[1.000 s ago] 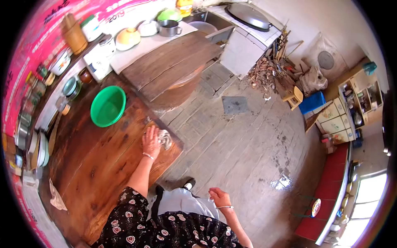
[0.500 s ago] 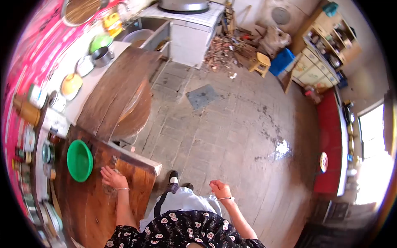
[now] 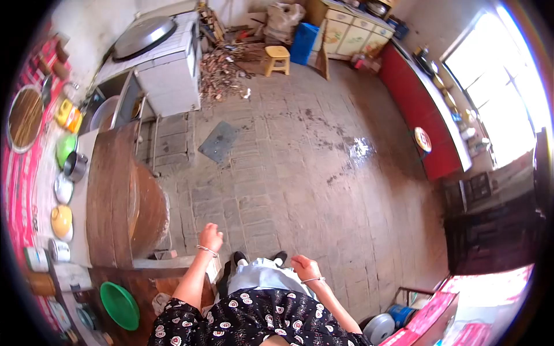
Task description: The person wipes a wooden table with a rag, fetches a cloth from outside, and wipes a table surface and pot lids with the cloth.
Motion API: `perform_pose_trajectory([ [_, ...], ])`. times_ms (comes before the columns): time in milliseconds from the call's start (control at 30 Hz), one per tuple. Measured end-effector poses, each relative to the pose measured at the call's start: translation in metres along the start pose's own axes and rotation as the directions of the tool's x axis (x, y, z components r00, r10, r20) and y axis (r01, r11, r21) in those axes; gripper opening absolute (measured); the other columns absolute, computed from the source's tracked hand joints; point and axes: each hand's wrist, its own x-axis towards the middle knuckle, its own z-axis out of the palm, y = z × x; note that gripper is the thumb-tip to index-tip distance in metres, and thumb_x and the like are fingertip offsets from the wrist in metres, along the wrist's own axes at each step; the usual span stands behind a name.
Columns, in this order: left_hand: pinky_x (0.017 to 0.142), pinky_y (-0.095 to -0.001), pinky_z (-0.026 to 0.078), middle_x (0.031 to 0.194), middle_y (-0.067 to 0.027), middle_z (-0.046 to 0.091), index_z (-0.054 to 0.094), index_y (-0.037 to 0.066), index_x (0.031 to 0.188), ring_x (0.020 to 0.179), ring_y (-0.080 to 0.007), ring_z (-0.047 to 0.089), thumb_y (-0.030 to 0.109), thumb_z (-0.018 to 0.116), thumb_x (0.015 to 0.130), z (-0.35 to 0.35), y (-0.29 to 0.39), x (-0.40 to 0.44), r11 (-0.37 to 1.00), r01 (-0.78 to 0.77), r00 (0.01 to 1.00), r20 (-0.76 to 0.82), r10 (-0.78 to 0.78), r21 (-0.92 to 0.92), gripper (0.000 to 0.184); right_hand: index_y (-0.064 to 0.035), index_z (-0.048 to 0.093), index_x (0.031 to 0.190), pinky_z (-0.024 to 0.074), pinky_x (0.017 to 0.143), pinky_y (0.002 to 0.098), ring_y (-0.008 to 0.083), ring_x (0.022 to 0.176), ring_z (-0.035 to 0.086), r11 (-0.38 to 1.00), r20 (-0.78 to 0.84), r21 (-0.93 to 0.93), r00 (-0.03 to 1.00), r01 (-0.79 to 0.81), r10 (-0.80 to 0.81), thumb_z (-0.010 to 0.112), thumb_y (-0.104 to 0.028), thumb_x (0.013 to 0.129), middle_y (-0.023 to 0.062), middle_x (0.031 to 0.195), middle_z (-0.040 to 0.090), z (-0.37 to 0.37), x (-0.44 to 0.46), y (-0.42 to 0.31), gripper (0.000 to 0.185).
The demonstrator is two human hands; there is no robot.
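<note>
My left hand (image 3: 211, 237) is held out over the floor, just past the corner of the wooden table, its fingers curled into a loose fist with nothing showing in them. In front of my body on the right, my right hand (image 3: 306, 268) has its fingers curled in too, and no object shows there. Both wrists wear a bracelet. On the brown wooden table (image 3: 147, 286) at lower left sits a green basin (image 3: 120, 306). Beside it lies a crumpled pale cloth (image 3: 161, 302), partly hidden by my left sleeve.
A wooden-lidded vat (image 3: 151, 210) stands ahead on the left, near bowls and a metal pot (image 3: 75, 166). A tiled stove (image 3: 164, 81), wood scraps (image 3: 222, 72) and a yellow stool (image 3: 277, 60) are at the back. A red counter (image 3: 404, 98) runs along the right; a grey mat (image 3: 219, 141) lies on the floor.
My left hand has lifted off the table and swung right, leaving the cloth behind; its fingers have curled in. The view has turned right. My right hand is much as before.
</note>
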Motion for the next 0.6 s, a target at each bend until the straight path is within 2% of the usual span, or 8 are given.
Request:
perform_pose_trajectory([
  [100,0.088,-0.04,0.044,0.106,-0.0187,0.058,0.061,0.001,0.1,0.101,-0.0328,0.054,0.019,0.06,0.074,0.025,0.067,0.002,0.996,-0.062,0.971,0.229,0.076,-0.064,0.032,-0.0008,0.064,0.096,0.0488,0.06,0.0251,0.0103,0.063,0.06,0.987,-0.047,0.085,0.989,-0.136,0.14,0.058,-0.016,0.085,0.0072,0.072,0.065,-0.024,-0.015,0.011,0.019],
  [167,0.088,-0.0397,0.044,0.103,-0.0197,0.06,0.061,0.0,0.1,0.099,-0.033,0.056,0.021,0.06,0.075,0.053,0.095,0.003,0.978,-0.173,0.91,0.361,0.205,-0.117,0.032,-0.0005,0.063,0.095,0.0487,0.06,0.0251,0.0103,0.063,0.06,0.968,-0.067,0.161,0.976,-0.193,0.206,0.058,-0.015,0.085,0.0071,0.073,0.065,-0.042,-0.023,0.02,0.019],
  [267,0.081,-0.0392,0.047,0.095,-0.019,0.061,0.062,0.001,0.1,0.092,-0.0317,0.059,0.024,0.06,0.074,0.085,0.132,0.001,0.958,-0.275,0.833,0.476,0.281,-0.084,0.034,-0.0014,0.063,0.095,0.049,0.058,0.0261,0.0113,0.062,0.061,0.957,-0.12,0.209,0.966,-0.2,0.228,0.059,-0.016,0.084,0.0082,0.071,0.065,-0.063,-0.024,0.069,0.019],
  [333,0.079,-0.0393,0.047,0.094,-0.0191,0.062,0.062,0.001,0.1,0.09,-0.0316,0.059,0.024,0.059,0.074,0.1,0.15,-0.001,0.954,-0.291,0.795,0.538,0.281,-0.069,0.034,-0.0012,0.063,0.096,0.0495,0.057,0.0268,0.012,0.06,0.062,0.909,-0.137,0.334,0.941,-0.249,0.309,0.059,-0.016,0.083,0.0083,0.071,0.065,-0.076,-0.022,0.093,0.02],
  [400,0.081,-0.0392,0.047,0.096,-0.0193,0.062,0.062,0.002,0.1,0.092,-0.032,0.059,0.025,0.059,0.074,0.109,0.166,-0.001,0.948,-0.317,0.743,0.611,0.273,-0.037,0.035,-0.0003,0.063,0.097,0.0496,0.057,0.0269,0.0125,0.061,0.062,0.89,-0.172,0.37,0.922,-0.267,0.348,0.059,-0.016,0.083,0.0084,0.072,0.065,-0.099,-0.016,0.11,0.021],
  [467,0.084,-0.0401,0.046,0.097,-0.0205,0.062,0.063,0.001,0.099,0.093,-0.0335,0.058,0.025,0.059,0.074,0.118,0.169,0.005,0.948,-0.317,0.748,0.609,0.262,-0.019,0.035,0.0001,0.062,0.097,0.0495,0.057,0.0272,0.0128,0.06,0.062,0.865,-0.195,0.391,0.89,-0.316,0.413,0.059,-0.016,0.083,0.0083,0.073,0.065,-0.122,-0.008,0.111,0.022],
  [567,0.085,-0.0398,0.045,0.096,-0.0197,0.063,0.064,0.001,0.095,0.094,-0.0316,0.059,0.022,0.059,0.072,0.123,0.18,0.014,0.976,-0.216,0.811,0.563,0.158,0.037,0.032,0.0006,0.063,0.092,0.0465,0.053,0.0249,0.0109,0.058,0.06,0.856,-0.244,0.477,0.906,-0.198,0.346,0.057,-0.017,0.084,0.0054,0.072,0.064,-0.142,0.018,0.143,0.02],
  [600,0.084,-0.0393,0.046,0.096,-0.0195,0.063,0.064,0.001,0.095,0.094,-0.0317,0.059,0.022,0.06,0.072,0.124,0.181,0.018,0.99,-0.137,0.831,0.547,0.101,0.024,0.032,0.0011,0.063,0.091,0.0472,0.054,0.0259,0.0115,0.058,0.059,0.922,-0.259,0.337,0.923,-0.189,0.284,0.058,-0.016,0.084,0.006,0.069,0.063,-0.158,0.026,0.134,0.019],
])
